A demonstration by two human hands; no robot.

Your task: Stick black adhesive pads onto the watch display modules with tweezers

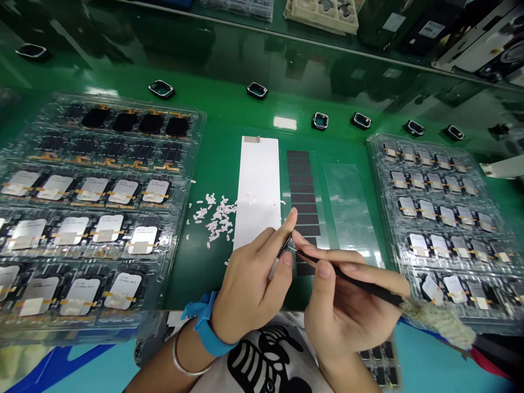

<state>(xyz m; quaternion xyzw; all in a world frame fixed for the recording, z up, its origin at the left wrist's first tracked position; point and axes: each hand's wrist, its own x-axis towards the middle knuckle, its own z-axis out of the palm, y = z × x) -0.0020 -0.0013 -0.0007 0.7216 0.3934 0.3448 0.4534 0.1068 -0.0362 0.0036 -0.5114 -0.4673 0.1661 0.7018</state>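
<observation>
My left hand (254,281), with a blue strap at the wrist, pinches a small dark flat part (284,247) between thumb and fingers. Most of that part is hidden by the fingers, so its exact kind does not show. A pair of black tweezers (368,288) is gripped in my right hand (347,311); its tip meets the small dark part or lies just beside it. Beneath the hands lie a white paper strip (258,180) and a clear sheet carrying black rectangular stickers (301,180). Small white-and-pink scraps (221,215) are scattered left of the paper.
A clear tray (192,164) of small display modules fills the left side; another tray (374,164) stands at right. Several watch frames (257,90) line the back of the green mat. A clear sheet (347,191) lies right of the stickers. A shelf edge crosses behind.
</observation>
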